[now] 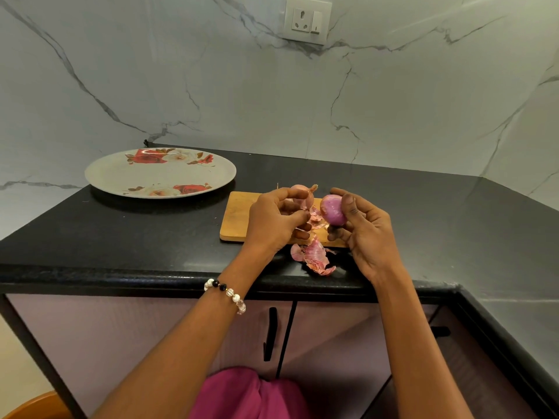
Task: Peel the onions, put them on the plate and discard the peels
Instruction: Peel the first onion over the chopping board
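Note:
My right hand (364, 234) grips a purple peeled onion (332, 210) between thumb and fingers, above the wooden cutting board (239, 216). My left hand (273, 220) pinches a piece of pink onion peel (307, 203) just left of that onion. A second onion (298, 190) with its dry skin on lies on the board behind my left hand, partly hidden. Loose peels (316, 257) lie on the black counter in front of the board. A flowered plate (160, 172) with nothing on it stands at the back left.
The black counter (151, 234) ends in a front edge below my wrists and turns a corner at the right. A marble wall with a socket (307, 21) stands behind. Cabinet doors with black handles (270, 334) are below. An orange bin rim (36, 406) shows bottom left.

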